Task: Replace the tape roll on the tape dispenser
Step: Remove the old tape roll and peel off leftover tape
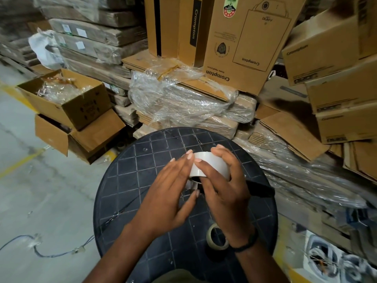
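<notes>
1. Two rolls: a full white tape roll (210,165) above the middle of the round black gridded plastic counter (130,180); an empty brown cardboard tape core (217,237) near its near edge.
2. Right hand (226,180) fingers curled around the white roll; left hand (169,193) fingers straight, pressed together, touching its left side.
3. Black tape dispenser (259,187) mostly hidden, toward the right edge.
</notes>
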A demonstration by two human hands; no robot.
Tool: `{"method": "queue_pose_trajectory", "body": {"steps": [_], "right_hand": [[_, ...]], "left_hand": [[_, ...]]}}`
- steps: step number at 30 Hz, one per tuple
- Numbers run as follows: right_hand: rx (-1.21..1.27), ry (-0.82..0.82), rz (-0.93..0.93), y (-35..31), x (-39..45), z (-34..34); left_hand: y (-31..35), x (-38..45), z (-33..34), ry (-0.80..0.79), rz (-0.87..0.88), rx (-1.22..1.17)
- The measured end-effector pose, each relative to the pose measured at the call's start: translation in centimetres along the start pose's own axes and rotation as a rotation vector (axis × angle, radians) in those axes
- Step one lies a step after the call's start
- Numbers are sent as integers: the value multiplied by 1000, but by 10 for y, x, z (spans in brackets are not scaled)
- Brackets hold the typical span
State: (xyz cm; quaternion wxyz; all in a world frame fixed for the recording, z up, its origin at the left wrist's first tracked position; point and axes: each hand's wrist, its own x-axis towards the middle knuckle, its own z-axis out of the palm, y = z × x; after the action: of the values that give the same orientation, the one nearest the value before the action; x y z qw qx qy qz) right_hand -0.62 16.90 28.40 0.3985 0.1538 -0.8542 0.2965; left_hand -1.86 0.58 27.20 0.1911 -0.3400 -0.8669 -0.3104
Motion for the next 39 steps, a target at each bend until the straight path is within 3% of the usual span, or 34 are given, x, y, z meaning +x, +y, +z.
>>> {"method": "queue_pose_trajectory", "body": {"steps": [5,11,18,23,32,39], "right_hand": [[24,-117,-109,6,9,-9],[34,-480,-226,23,11,-7],[-88,-239,-83,3,-17,16],[-116,-202,20,-4,-15,24],[-166,-98,-59,-15,-21,36],[-155,-24,-122,-13,-31,43]], "left_hand": [[9,9,2,145,-69,-112],[-4,0,7,140,-96,-55],[-1,-11,16,172,-124,103],[-1,-8,11,175,-191,160],[12,-15,17,349,-334,119],[9,-28,22,324,-376,129]]}}
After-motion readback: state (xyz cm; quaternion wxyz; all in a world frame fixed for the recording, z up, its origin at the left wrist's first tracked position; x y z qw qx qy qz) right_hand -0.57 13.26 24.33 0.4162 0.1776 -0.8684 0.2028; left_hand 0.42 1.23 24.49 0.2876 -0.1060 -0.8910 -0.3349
